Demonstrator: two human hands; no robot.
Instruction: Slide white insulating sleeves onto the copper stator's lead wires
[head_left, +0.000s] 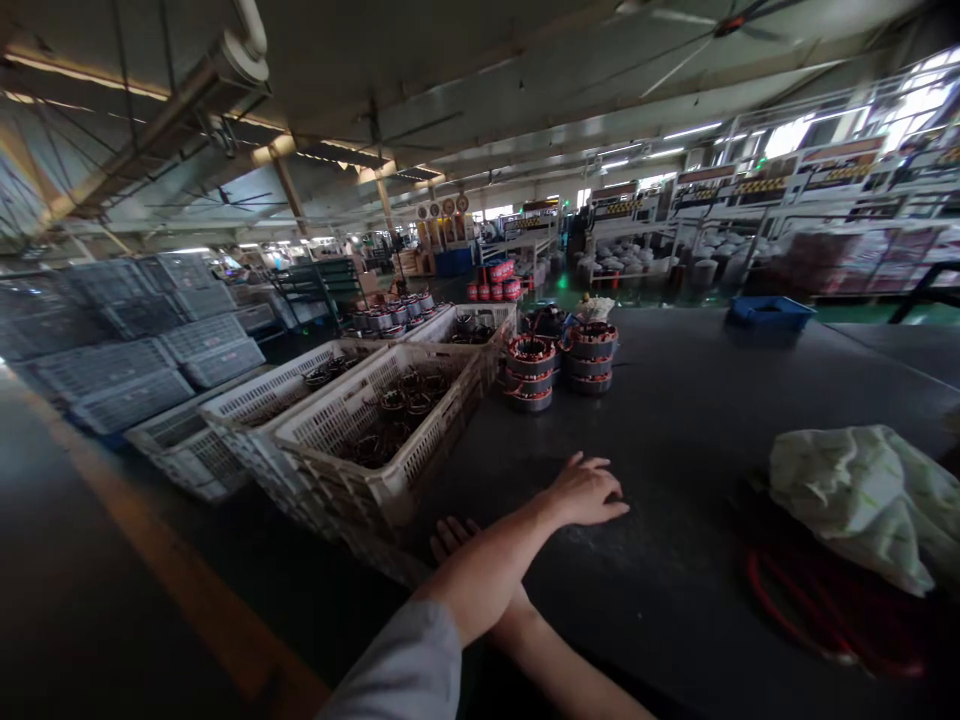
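Note:
My forearms cross, the left one passing over the right. My left hand (589, 492) rests palm down on the dark tabletop (675, 400), fingers apart and slightly bent, holding nothing. Partly hidden behind my left forearm, my right hand (452, 538) has its fingers spread at the table's left edge, near a white plastic crate (409, 480); nothing shows in it. Beyond my left hand stand two stacks of motor stators, a nearer stack (531, 375) and another stack (592, 358), grey rings with reddish windings. Neither hand touches them.
More white crates (247, 395) with dark wound parts stand left of the table. A pale cloth bundle (847, 490) and red cord-like items (802, 610) lie at right. A blue bin (770, 311) sits at the far edge. Grey crates (127, 340) are stacked across the aisle.

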